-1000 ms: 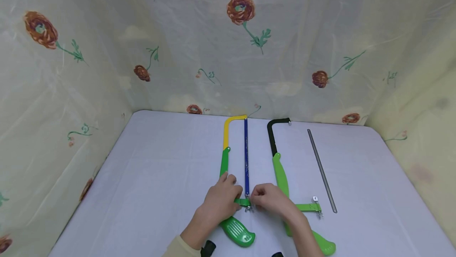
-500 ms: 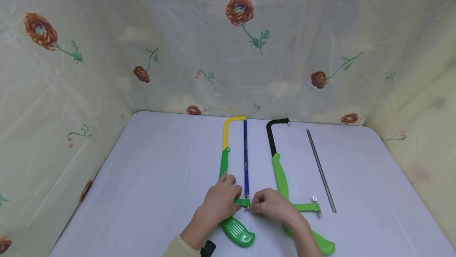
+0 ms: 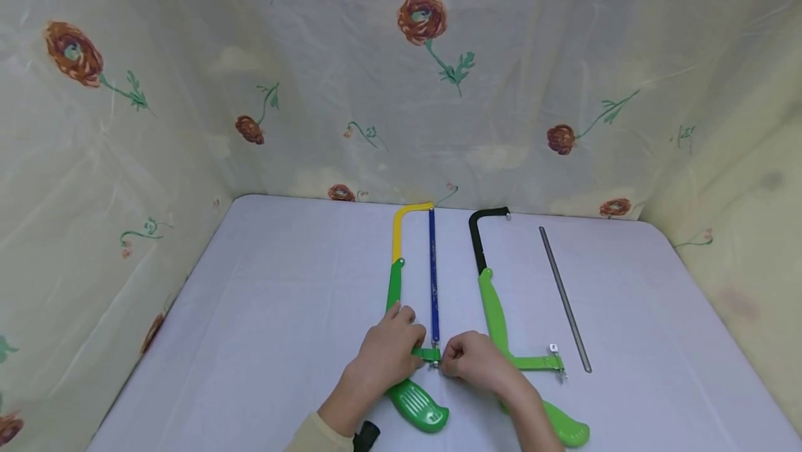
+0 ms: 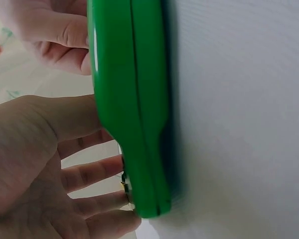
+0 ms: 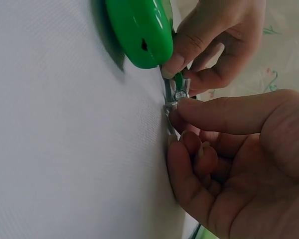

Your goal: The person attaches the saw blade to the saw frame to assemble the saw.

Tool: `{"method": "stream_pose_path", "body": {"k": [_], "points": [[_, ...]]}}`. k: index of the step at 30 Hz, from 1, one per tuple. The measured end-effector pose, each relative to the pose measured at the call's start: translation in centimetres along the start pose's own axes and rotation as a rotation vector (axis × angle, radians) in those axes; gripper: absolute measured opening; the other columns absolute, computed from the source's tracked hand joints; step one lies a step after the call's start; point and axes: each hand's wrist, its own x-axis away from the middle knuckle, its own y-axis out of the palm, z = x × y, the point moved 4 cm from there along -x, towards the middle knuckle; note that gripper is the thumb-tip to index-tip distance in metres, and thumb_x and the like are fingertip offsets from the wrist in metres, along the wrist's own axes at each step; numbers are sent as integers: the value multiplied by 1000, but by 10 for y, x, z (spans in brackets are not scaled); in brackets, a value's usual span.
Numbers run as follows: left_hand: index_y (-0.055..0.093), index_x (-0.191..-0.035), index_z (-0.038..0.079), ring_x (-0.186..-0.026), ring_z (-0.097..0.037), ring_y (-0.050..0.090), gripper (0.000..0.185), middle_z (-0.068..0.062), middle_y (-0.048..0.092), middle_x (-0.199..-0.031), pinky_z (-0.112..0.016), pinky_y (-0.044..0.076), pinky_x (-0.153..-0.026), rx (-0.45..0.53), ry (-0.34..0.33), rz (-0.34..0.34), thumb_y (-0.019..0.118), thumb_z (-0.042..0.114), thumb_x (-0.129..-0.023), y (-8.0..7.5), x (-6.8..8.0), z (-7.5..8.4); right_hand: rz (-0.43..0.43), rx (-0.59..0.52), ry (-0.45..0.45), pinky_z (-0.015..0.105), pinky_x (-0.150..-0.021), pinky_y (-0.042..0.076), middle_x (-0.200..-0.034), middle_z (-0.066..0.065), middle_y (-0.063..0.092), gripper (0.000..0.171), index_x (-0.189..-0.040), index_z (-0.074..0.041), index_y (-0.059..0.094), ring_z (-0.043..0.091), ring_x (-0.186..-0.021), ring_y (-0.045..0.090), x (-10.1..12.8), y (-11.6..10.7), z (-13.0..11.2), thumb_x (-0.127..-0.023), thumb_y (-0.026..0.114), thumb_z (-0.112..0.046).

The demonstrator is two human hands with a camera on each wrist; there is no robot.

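Green and yellow hacksaw frame (image 3: 396,257) lying flat on the white tablecloth (image 3: 282,313), its blue blade (image 3: 432,278) running from the far yellow bend to the green cross-arm beside the handle (image 3: 418,407). Left hand (image 3: 388,351): fingers curled over the frame and cross-arm, holding the saw against the table; the left wrist view shows the green handle (image 4: 132,109) edge-on with the fingers behind it. Right hand (image 3: 479,361): thumb and forefinger pinched together on the small metal wing nut (image 5: 178,95) at the near end of the blade, the remaining fingers curled underneath, as the right wrist view shows.

Second hacksaw frame (image 3: 495,306), green with a black far section, lying just right of the first, parallel to it and carrying no blade. Loose grey blade (image 3: 566,299) lying farther right, apart from both frames. Floral cloth (image 3: 426,76) hung behind and at both sides.

State of work, as judged: the blue blade already sits in the first frame, hooked at both ends, and the hands are on its tensioning nut; whether the nut is being tightened or loosened cannot be told, since the thread is too small to read. The second frame and the grey blade lie untouched, so at most half of the fitting appears done.
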Motion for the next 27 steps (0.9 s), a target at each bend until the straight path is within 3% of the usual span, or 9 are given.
{"method": "stream_pose_path", "body": {"k": [9,19,27], "points": [[67,-81,20,-139,-35,46,18,-4,62,-120,-48,58,-94,2,0,-2,82,30,-81,-1,1,0,11,17,35,26,-62,45,-68,0,64,6,-76,-7,72,15,-66,55,1,2,1,-81,73,-10],[66,-79,18,-138,-36,48,22,-4,62,-118,-46,58,-93,-20,16,37,81,34,-82,2,1,-3,51,34,71,23,-51,35,-56,-3,53,32,-63,-9,63,12,-56,46,2,5,-3,-80,78,-33],[67,-79,18,-137,-36,49,22,-3,62,-118,-45,59,-91,-24,22,41,82,33,-81,1,2,-3,57,30,67,22,-50,33,-54,-3,49,30,-63,-7,63,11,-54,43,2,7,-4,-83,74,-26]]}}
